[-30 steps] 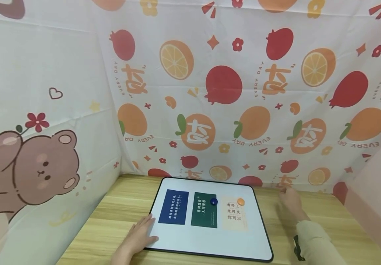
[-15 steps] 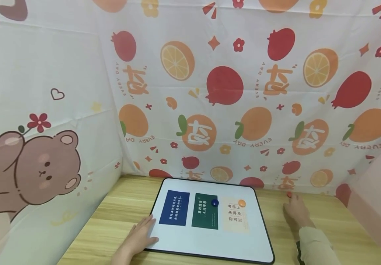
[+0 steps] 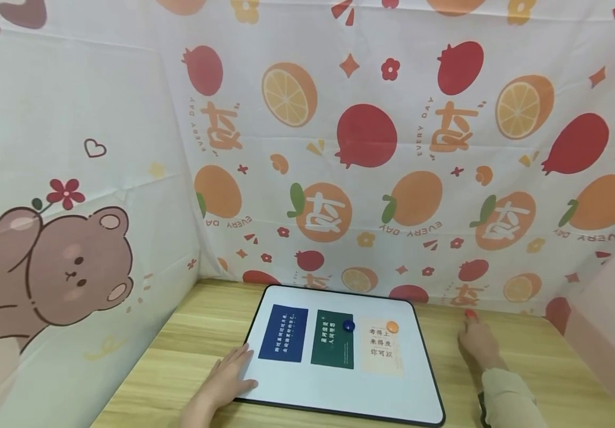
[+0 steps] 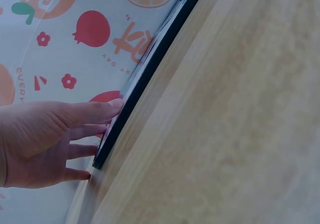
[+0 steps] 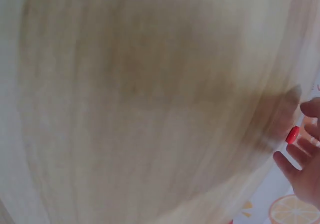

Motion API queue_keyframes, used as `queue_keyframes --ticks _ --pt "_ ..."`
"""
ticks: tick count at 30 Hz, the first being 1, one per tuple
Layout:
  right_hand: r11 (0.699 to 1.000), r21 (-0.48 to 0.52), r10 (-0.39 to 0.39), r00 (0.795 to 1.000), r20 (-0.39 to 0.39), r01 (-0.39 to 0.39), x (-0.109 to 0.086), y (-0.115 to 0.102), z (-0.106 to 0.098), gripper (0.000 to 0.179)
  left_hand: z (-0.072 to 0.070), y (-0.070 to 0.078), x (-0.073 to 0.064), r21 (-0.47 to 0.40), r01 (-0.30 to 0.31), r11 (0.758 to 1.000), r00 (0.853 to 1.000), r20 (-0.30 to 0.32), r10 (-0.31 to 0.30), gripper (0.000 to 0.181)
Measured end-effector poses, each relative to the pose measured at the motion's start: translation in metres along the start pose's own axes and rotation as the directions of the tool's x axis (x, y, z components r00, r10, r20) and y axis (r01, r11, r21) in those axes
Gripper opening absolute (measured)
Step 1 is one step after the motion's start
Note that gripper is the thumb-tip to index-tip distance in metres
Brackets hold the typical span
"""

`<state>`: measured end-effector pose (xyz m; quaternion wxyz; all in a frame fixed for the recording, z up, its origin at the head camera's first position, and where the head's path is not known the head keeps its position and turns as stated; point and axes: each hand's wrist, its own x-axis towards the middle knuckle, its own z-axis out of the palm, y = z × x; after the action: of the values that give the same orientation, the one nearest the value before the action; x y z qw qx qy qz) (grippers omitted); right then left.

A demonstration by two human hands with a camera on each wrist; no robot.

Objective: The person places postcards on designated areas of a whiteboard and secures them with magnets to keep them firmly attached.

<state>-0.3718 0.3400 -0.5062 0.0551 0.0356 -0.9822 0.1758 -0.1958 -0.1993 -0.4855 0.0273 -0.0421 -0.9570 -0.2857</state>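
Note:
A white board with a black frame (image 3: 339,392) lies on the wooden table, bearing a blue card (image 3: 283,333), a green card (image 3: 332,339) and a cream card (image 3: 382,351). A dark blue round magnet (image 3: 348,326) sits on the green card's edge; an orange one (image 3: 392,327) is on the cream card. My left hand (image 3: 226,377) rests at the board's left edge, fingers extended, its thumb over the surface. Near the table's back edge, a red magnet (image 5: 292,135) is at the fingertips of my right hand (image 3: 480,345), whose fingers are spread and loosely bent.
Behind the table hangs a fruit-printed cloth (image 3: 361,137), close to the board's far edge. A bear-printed cloth (image 3: 77,273) closes off the left, and a pale pink one (image 3: 612,309) the right. Bare wooden table (image 3: 163,356) shows on both sides of the board.
My right hand has drawn back slightly toward me and to the right, bringing the red magnet into sight; its fingertips now overlap the magnet. My left hand stays at the board's edge.

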Motion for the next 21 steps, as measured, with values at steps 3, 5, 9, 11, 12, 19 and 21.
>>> queue_keyframes --ticks 3,5,9,11,12,19,21 --pt "1.0 0.014 0.01 1.0 -0.017 -0.01 0.0013 0.0001 -0.001 0.051 0.0 0.0003 0.0002 -0.008 0.01 1.0 1.0 0.003 -0.01 0.058" --pt "1.0 0.016 0.009 1.0 0.007 -0.009 0.0018 -0.0001 -0.0018 0.056 0.0001 0.0004 0.0003 -0.007 0.012 1.0 1.0 0.005 -0.012 0.058" --pt "1.0 0.013 -0.006 0.998 0.059 0.005 0.0025 -0.0023 -0.0043 0.062 -0.0001 0.0003 0.0 -0.003 0.011 1.0 1.0 0.004 -0.011 0.059" --pt "1.0 0.016 -0.014 0.997 0.08 0.012 0.0031 -0.0038 -0.0053 0.064 -0.0002 0.0 -0.0003 0.0 0.01 1.0 1.0 0.003 -0.01 0.059" --pt "1.0 0.018 -0.014 0.996 0.087 0.013 0.004 -0.0038 -0.0053 0.064 0.0 -0.0004 -0.0004 -0.001 0.008 1.0 1.0 0.001 -0.008 0.06" --pt "0.999 0.035 -0.01 0.993 0.121 0.006 0.0071 -0.0002 -0.0044 0.064 -0.0004 0.0016 -0.0014 -0.008 0.002 1.0 1.0 -0.005 -0.002 0.059" --pt "0.999 0.034 -0.001 0.991 0.131 -0.003 0.0079 0.0002 -0.004 0.064 -0.0011 0.0023 -0.0018 -0.013 -0.002 1.0 1.0 -0.009 0.002 0.059"
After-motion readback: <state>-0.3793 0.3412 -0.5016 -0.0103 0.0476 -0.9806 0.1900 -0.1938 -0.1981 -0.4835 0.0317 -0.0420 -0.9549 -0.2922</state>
